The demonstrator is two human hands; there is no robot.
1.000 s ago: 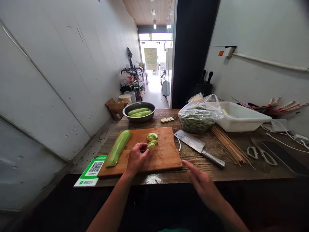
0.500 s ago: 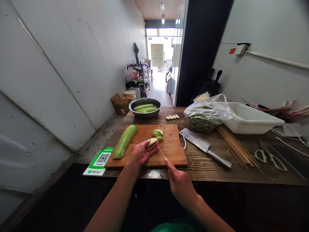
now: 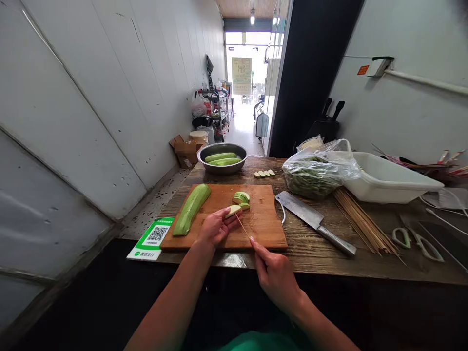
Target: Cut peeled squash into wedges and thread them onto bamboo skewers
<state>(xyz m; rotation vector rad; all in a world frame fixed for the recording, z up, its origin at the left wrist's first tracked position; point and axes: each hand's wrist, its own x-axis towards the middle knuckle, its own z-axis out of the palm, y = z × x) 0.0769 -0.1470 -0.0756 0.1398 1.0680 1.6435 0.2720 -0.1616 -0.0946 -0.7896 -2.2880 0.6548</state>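
My left hand [image 3: 215, 227] is closed on a zucchini slice [image 3: 232, 211], held above the wooden cutting board [image 3: 263, 229]. Pinched in my right hand [image 3: 272, 265] is a thin wooden skewer [image 3: 243, 227], its far tip at the slice's near edge; whether it has pierced the slice I cannot tell. Behind the slice, a small stack of cut zucchini slices [image 3: 241, 198] rests on the board. A long zucchini piece [image 3: 192, 209] lies along the board's left side.
A metal bowl [image 3: 203, 163] with zucchini stands behind the board. To the right lie a cleaver [image 3: 302, 208], several skewers [image 3: 365, 222] and scissors [image 3: 417, 241]. A plastic bag of greens [image 3: 310, 175] and a white tub [image 3: 398, 180] stand farther back. More zucchini slices [image 3: 264, 173] lie near the far edge.
The camera view has shifted slightly, so the scene sits a little differently. Both hands keep nearly the same pose, with the skewer tip still at the zucchini slice.
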